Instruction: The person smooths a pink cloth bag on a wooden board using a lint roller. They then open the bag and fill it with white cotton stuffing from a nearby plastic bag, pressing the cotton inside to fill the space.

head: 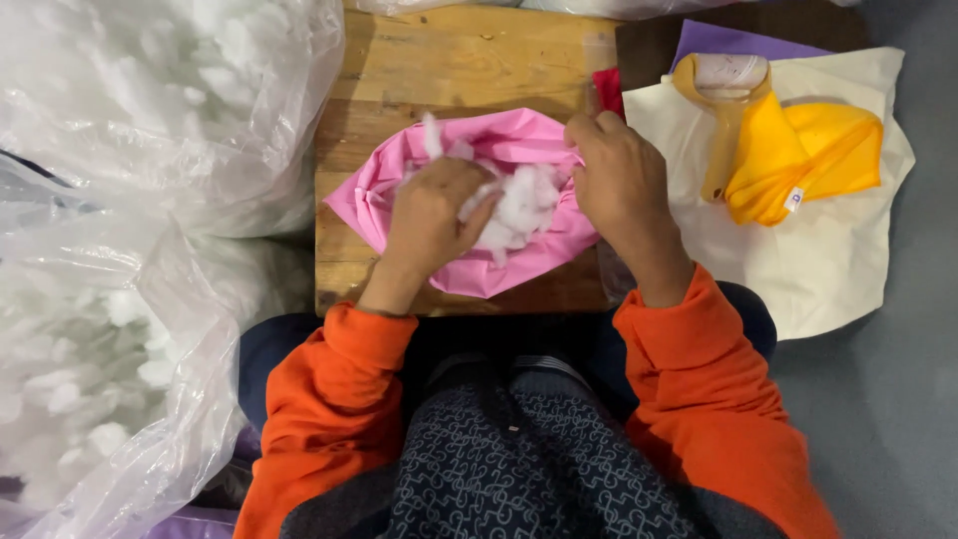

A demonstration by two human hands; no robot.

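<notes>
Stuffing goes best in small tufts, so my left hand (431, 215) is curled around a clump of white fluffy fibre filling (521, 205) and pressing it down into the pink fabric casing (499, 262), which lies at the centre of the frame on a small wooden table (449, 70). My right hand (621, 182) pinches the casing's upper right edge, fingers pressed together on the cloth, holding the mouth open. I judge it wise to push the fibre into the far corners first and keep the opening taut so nothing spills. Right of the table, a cream cloth (798, 269) carries a folded yellow fabric piece (808, 160) and a yellow-handled roller (726, 95). Clear plastic bags of white filling (130, 120) crowd the left side.
</notes>
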